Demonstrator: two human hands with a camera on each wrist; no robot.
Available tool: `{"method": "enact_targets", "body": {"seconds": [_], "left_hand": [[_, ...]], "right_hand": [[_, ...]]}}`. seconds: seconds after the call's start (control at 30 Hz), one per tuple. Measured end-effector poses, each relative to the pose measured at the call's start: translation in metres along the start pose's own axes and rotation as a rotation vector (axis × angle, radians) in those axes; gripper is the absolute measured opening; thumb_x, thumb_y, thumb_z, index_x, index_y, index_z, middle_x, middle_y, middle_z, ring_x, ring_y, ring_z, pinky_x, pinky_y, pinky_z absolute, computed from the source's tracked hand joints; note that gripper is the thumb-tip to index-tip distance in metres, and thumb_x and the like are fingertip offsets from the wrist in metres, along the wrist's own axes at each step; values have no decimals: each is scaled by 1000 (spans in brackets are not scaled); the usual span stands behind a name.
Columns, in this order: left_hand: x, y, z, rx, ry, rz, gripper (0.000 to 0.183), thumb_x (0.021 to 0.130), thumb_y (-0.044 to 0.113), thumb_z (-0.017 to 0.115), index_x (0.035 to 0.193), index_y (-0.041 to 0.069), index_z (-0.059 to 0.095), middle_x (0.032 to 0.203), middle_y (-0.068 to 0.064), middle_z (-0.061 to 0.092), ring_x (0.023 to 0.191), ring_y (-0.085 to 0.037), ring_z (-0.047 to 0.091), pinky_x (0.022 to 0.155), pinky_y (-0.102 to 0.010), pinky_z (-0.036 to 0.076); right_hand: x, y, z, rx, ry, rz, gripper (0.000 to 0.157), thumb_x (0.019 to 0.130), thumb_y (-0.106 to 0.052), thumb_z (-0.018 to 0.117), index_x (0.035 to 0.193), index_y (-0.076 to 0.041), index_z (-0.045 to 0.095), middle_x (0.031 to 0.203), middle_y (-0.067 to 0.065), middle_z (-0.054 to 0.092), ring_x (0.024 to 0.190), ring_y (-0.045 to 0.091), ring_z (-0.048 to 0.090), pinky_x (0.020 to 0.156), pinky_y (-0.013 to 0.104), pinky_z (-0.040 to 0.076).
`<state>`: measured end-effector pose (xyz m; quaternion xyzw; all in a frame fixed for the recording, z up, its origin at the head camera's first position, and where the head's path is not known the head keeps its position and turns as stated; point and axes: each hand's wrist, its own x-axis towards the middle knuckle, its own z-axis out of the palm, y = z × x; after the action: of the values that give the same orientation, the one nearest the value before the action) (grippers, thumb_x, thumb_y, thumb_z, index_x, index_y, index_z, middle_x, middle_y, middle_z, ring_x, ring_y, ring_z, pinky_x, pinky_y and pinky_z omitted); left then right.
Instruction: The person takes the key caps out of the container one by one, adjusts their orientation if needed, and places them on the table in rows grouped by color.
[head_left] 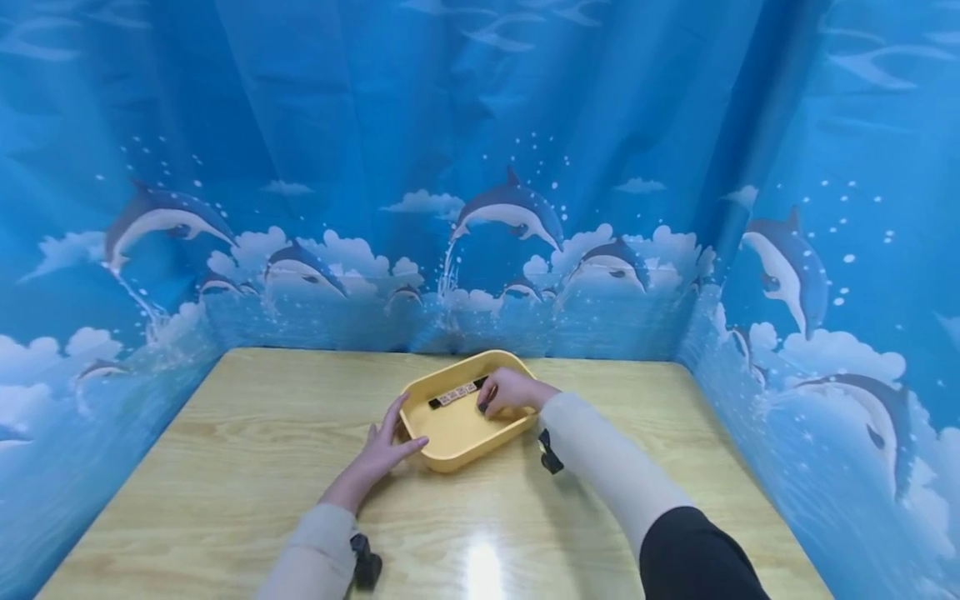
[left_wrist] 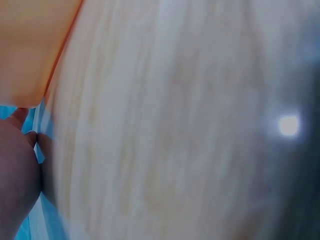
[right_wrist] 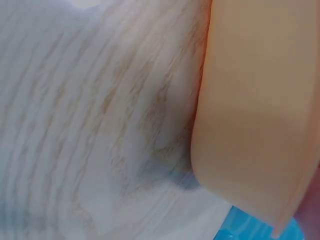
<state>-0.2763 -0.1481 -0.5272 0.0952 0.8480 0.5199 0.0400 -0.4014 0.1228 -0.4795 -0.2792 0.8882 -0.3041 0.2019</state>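
Observation:
A yellow rectangular tray (head_left: 459,457) with rounded corners sits at an angle on the table. Inside it, along the far wall, runs a narrow row of small pale pieces (head_left: 456,393) with reddish marks and black ends; their kind is too small to tell. My right hand (head_left: 512,392) reaches over the tray's right side and pinches a small dark piece (head_left: 482,408) just off the row. Spread around the tray's left corner, my left hand (head_left: 382,450) touches its rim with straight fingers and thumb. In the right wrist view the tray's outer wall (right_wrist: 255,110) hides the fingertips.
The pale wood table (head_left: 247,467) extends around the tray. A blue curtain (head_left: 360,167) printed with dolphins encloses its back and both sides. Black wrist devices (head_left: 366,562) are strapped over the light sleeves.

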Motion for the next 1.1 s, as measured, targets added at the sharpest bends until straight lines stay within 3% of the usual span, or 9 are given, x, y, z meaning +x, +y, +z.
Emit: {"method": "enact_targets", "body": {"seconds": [0.2, 0.4, 0.63, 0.93, 1.1], "left_hand": [[1, 0, 0, -15, 9, 9, 88, 90, 29, 70, 156, 17, 13, 153, -27, 26, 143, -44, 16, 111, -59, -18], [1, -2, 0, -8, 14, -22, 90, 90, 32, 71, 157, 21, 12, 154, -26, 24, 143, -45, 12, 111, -57, -18], [2, -3, 0, -16, 12, -21, 91, 90, 32, 70, 157, 21, 11, 154, -26, 23, 143, -44, 13, 111, -56, -19], [1, 0, 3, -12, 19, -7, 90, 90, 29, 71, 157, 18, 12, 153, -27, 26, 142, -43, 20, 111, -58, -17], [2, -1, 2, -20, 13, 3, 90, 91, 30, 69, 157, 19, 10, 154, -27, 25, 143, -43, 19, 111, -57, -18]], "right_hand": [[-13, -8, -4, 0, -39, -63, 19, 77, -2, 81, 95, -4, 76, 89, -1, 72, 80, 9, 65, 74, 22, 55], [-31, -11, -10, 123, -55, -103, 26, 80, 0, 77, 106, -2, 74, 97, 3, 71, 88, 13, 66, 79, 26, 56], [-54, -15, -14, 212, -56, -116, 22, 83, 1, 75, 105, -2, 74, 102, 4, 71, 92, 16, 68, 81, 28, 57], [-88, -17, -9, 347, 3, -110, 27, 81, 5, 75, 107, 6, 70, 118, 21, 64, 90, 21, 70, 81, 32, 58], [-105, -12, 1, 386, 90, -99, 24, 79, 5, 76, 103, 3, 72, 102, 10, 68, 88, 20, 69, 79, 32, 58]]}}
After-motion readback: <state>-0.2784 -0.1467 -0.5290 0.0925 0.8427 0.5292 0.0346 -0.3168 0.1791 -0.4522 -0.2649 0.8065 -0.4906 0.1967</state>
